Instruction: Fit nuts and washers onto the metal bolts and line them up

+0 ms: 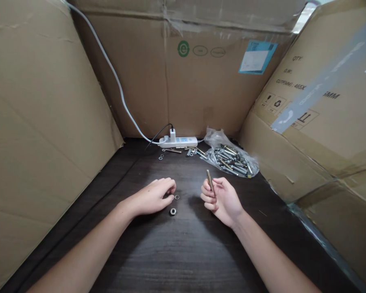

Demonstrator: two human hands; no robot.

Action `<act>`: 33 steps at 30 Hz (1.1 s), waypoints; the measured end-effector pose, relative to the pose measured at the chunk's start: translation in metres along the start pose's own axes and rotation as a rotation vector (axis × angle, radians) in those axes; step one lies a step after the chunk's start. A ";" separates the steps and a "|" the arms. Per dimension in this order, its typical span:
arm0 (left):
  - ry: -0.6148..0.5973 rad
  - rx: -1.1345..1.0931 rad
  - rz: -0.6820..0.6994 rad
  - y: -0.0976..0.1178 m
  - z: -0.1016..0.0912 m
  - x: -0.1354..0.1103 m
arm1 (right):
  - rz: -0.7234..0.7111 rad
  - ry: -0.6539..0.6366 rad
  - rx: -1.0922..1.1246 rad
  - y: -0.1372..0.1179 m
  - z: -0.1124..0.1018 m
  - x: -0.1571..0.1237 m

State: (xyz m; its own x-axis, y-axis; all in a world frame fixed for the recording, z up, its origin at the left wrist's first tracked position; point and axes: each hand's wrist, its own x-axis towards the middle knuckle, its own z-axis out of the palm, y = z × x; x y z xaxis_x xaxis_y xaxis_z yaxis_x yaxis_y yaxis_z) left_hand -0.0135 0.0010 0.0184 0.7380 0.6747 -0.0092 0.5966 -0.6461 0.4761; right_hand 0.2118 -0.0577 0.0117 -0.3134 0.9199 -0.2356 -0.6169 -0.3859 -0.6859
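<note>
My right hand (220,199) is closed around a metal bolt (209,179) that stands nearly upright, its tip poking out above my fingers. My left hand (155,196) rests palm down on the dark table (183,252) with its fingers curled; whether anything is under them is hidden. Just right of its fingertips lies a small washer (177,197), and a nut (173,211) sits a little nearer to me. Both pieces lie loose on the table between my hands.
A clear plastic bag (232,156) of several bolts lies at the back right. A white power strip (178,141) with cables sits against the back cardboard wall (201,81), with loose washers and bolts (171,151) before it. Cardboard boxes enclose left and right sides.
</note>
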 end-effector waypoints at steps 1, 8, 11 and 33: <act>0.018 -0.018 0.000 0.001 0.000 0.001 | 0.003 -0.003 0.033 -0.001 -0.001 0.000; 0.022 0.013 0.029 0.003 0.003 0.002 | 0.022 0.019 0.128 0.002 -0.004 0.002; 0.021 0.033 0.021 0.003 0.003 0.002 | 0.019 0.016 0.140 0.001 -0.003 0.001; 0.028 0.082 0.064 0.007 0.002 0.003 | 0.005 -0.032 -0.123 0.001 -0.001 -0.002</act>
State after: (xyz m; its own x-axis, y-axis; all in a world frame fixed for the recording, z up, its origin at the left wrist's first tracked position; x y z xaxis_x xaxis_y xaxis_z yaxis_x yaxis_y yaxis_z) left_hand -0.0064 -0.0027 0.0199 0.7674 0.6396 0.0438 0.5728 -0.7147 0.4013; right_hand 0.2125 -0.0593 0.0109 -0.3399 0.9147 -0.2184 -0.5230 -0.3769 -0.7645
